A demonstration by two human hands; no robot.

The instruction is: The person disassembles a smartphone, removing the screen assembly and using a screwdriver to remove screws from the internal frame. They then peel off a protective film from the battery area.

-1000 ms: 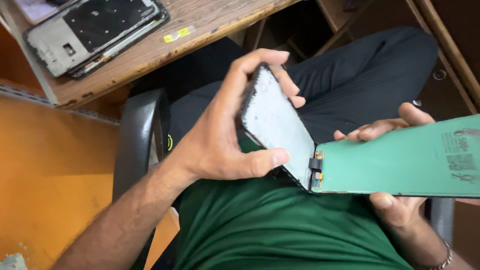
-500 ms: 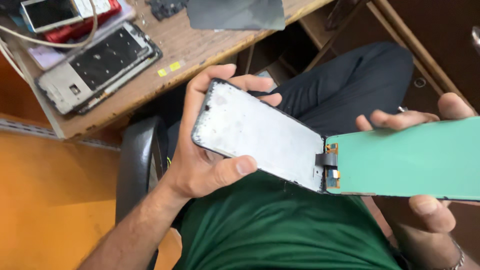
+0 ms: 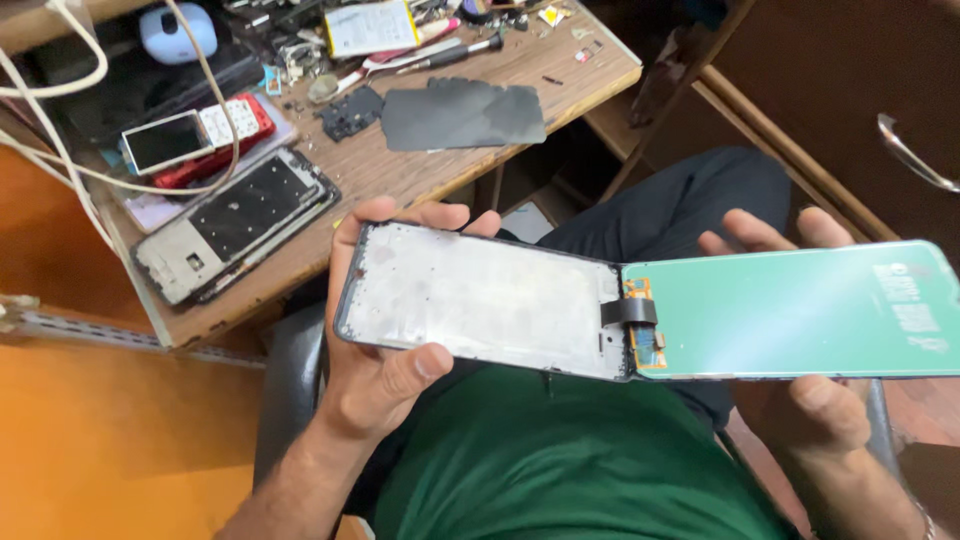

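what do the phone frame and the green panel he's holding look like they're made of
Phone frame: likely metal or plastic, with a dull, pale grey, smudged inner face and a dark rim. Green screen panel: its back looks like smooth matte film, evenly coloured and flat, joined by a dark flex ribbon.

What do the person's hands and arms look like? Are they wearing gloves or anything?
No gloves: the left hand and right hand are both bare, with short nails. The forearms are uncovered, with no sleeves showing. A thin metal bracelet circles the right wrist at the picture's edge.

Cluttered desk (image 3: 420,180) ahead (phone parts (image 3: 235,222)); lap open below
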